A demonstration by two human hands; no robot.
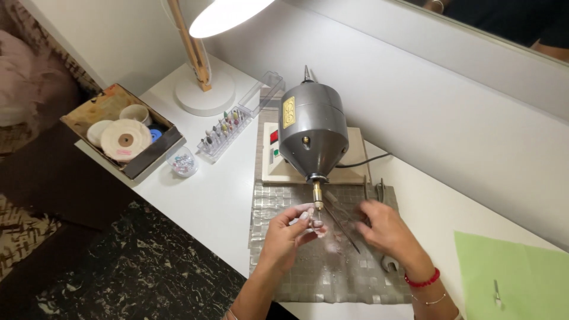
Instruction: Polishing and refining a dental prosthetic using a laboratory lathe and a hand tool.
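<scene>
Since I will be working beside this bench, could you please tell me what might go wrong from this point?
1. The left hand holds a small pale piece right at the polishing motor spindle tip; its fingers could be nicked or the piece flung away.
2. The right hand grips a thin rod close to that spindle; it might catch.
3. A spanner lies loose by the right wrist and could be knocked.

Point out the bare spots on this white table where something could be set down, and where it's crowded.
Bare white table lies between the clear bur rack and the woven mat's left edge, and again between the mat and the green sheet. It's crowded under the grey motor's spindle, where the left hand and right hand work, with a wrench beside them.
</scene>
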